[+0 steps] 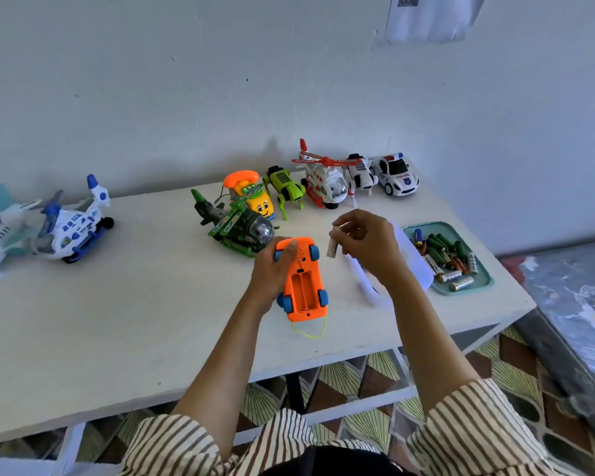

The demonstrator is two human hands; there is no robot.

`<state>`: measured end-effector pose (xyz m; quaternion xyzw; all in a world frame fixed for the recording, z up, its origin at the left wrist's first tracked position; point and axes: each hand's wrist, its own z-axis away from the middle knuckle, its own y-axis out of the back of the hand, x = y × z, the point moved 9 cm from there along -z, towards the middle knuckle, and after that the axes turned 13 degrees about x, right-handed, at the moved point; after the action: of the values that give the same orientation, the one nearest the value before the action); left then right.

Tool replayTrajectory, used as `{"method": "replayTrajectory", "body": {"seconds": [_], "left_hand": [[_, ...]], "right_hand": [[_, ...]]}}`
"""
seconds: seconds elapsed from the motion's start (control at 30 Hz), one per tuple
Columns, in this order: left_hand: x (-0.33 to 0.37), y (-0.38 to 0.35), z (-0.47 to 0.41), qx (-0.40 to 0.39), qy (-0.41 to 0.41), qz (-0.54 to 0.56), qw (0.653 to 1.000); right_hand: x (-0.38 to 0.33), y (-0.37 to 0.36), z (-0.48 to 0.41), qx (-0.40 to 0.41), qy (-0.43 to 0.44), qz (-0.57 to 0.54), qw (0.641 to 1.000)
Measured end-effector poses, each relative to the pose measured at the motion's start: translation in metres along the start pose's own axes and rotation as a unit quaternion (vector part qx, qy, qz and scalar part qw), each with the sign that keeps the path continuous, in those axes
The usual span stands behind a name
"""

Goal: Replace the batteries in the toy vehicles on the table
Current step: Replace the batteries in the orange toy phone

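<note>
Above table (134, 304): one car (303, 280), one battery (333, 243) (both held).

Orange toy car (301, 280) (blue wheels) — teal tray (485, 269) — brown-striped sleeves (478, 417).

Brown-and-white striped sleeves (478, 417), bare forearms (423, 321)

Wall (220, 80): pale grey-blue plaster, scuffed, across the far side.
Paper (426, 18): white sheet stuck high at the right.
Table (100, 321): white top, far edge against the wall.
Floor (516, 372): tiles — yellow-green fans, brown squares.
Near right: dark floral cover (581, 304) — perhaps a mattress.
Light: soft, even, with faint shadows.
</note>
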<state>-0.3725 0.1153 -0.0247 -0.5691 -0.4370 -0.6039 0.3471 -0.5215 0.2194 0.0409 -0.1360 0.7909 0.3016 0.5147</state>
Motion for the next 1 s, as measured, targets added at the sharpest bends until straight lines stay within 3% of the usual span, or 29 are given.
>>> {"method": "replayTrajectory", "body": {"seconds": [0.13,0.33,0.47,0.6,0.73,1.0], "left_hand": [[-0.003,-0.022,-0.001,-0.033,-0.023,-0.01,0.999],[-0.005,-0.045,-0.007,-0.041,-0.021,-0.023,0.999],[-0.009,-0.049,-0.011,-0.005,-0.024,-0.051,0.998],[-0.005,-0.049,-0.011,0.024,-0.048,-0.091,0.994],[-0.006,-0.042,-0.012,0.06,-0.043,-0.097,0.993],[-0.013,-0.041,-0.014,0.055,-0.026,-0.078,0.995]], "right_hand": [[-0.004,-0.011,0.022,-0.071,0.044,0.002,0.997],[0.006,-0.007,0.033,-0.032,0.149,0.06,0.986],[0.016,-0.012,0.04,-0.037,0.243,0.141,0.959],[0.009,-0.006,0.051,0.038,0.326,0.157,0.932],[0.005,-0.012,0.059,0.063,0.398,0.166,0.9],[0.002,-0.022,0.069,0.069,0.505,0.194,0.838]]}}
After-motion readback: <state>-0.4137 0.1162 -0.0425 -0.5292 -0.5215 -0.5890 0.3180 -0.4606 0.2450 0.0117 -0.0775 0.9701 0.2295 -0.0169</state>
